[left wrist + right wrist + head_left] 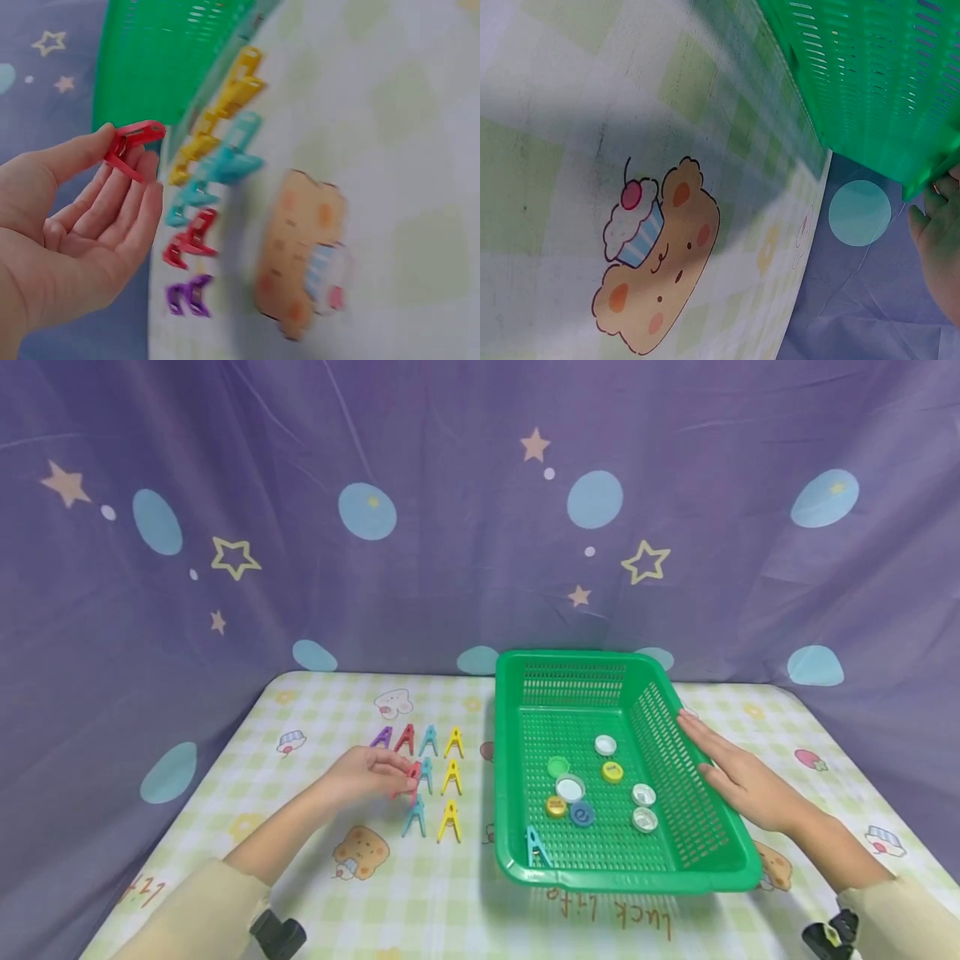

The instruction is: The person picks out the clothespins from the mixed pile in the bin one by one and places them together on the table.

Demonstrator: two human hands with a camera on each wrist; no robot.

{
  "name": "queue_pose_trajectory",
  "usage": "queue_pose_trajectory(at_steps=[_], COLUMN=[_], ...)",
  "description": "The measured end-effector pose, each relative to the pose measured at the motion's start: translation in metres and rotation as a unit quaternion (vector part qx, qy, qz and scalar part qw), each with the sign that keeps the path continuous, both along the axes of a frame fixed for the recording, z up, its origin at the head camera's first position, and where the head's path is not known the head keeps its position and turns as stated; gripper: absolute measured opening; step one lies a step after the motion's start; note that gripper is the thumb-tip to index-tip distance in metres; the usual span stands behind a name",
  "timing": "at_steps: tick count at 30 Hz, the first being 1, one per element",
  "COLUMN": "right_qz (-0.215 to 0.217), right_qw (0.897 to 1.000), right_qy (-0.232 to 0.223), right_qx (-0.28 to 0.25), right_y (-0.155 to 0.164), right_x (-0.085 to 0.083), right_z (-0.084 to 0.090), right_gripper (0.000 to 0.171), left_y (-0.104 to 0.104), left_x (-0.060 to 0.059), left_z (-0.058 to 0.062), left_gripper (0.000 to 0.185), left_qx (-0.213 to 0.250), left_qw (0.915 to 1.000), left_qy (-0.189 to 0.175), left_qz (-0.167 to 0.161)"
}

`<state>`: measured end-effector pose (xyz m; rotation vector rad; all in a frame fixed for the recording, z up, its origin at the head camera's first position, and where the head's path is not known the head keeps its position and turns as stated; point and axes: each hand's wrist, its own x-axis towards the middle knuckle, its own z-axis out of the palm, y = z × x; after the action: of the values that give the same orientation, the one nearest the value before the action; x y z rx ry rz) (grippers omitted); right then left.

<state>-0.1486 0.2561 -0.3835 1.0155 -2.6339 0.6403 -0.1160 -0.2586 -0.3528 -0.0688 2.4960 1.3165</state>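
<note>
My left hand pinches a red plastic clothespin between thumb and fingertips, held over rows of clothespins on the cloth. Beside it stand three yellow clothespins and three light blue ones. Red and purple clothespins also show in the left wrist view; my hand partly covers that side in the head view. With fingers extended, my right hand rests against the right side of a green basket. A light blue clothespin lies in the basket's near left corner.
Inside the basket lie several bottle caps, among them a yellow cap, a blue cap and a white cap. A checked cloth covers the table. Behind it hangs a purple curtain.
</note>
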Motion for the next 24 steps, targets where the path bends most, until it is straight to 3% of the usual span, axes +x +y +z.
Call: queue_pose_trajectory(at_steps=[15, 19, 24], right_qz=[0.006, 0.005, 0.004], right_qw=[1.0, 1.0, 1.0], right_qy=[-0.001, 0.001, 0.0], right_qx=[-0.009, -0.011, -0.013], right_y=[-0.002, -0.002, -0.002], right_x=[-0.001, 0.0, 0.001], right_z=[0.002, 0.002, 0.002], right_gripper=[0.059, 0.059, 0.059], left_y=[-0.019, -0.019, -0.014], left_x=[0.012, 0.013, 0.017], left_z=[-0.037, -0.045, -0.049], left_gripper=[0.035, 0.032, 0.032], left_qx=[-0.055, -0.038, -0.022], left_qw=[0.9966, 0.996, 0.9937], left_qy=[-0.03, -0.029, -0.002], left_qz=[0.053, 0.076, 0.11])
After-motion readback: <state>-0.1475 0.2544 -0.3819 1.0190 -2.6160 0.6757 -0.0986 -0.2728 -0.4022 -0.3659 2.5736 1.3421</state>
